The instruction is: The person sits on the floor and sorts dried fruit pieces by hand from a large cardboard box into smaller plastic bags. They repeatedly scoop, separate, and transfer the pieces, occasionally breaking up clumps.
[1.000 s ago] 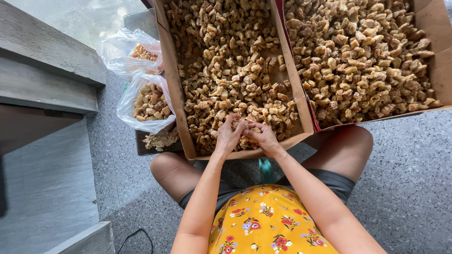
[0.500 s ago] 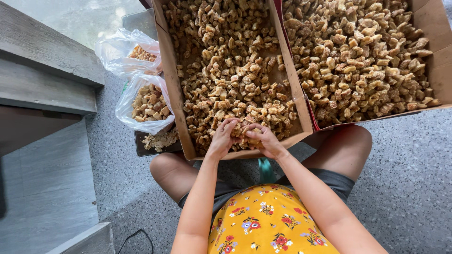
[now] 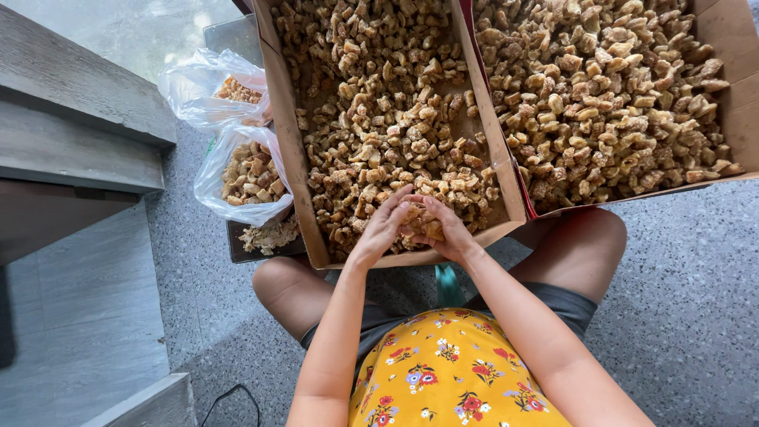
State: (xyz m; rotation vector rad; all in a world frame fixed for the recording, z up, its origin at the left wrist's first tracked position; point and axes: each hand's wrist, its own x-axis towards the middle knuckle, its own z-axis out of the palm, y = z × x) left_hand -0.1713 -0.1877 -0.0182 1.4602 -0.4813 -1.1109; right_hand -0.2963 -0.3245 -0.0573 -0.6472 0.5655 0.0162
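Here, the left hand (image 3: 385, 229) and the right hand (image 3: 441, 231) meet over the near edge of a cardboard box (image 3: 286, 150) that rests on the speckled floor (image 3: 696, 316). Both sets of fingers are curled closed around a small clump of brown dried pieces (image 3: 413, 220) held between the palms, just above the heap filling the box. A second box (image 3: 735, 87), just beside it to the right, holds a similar heap. To the left of the first box lie two clear plastic bags (image 3: 237, 170), each part full of the same pieces. The person sits with bent knees, wearing a yellow flowered top (image 3: 451, 387).
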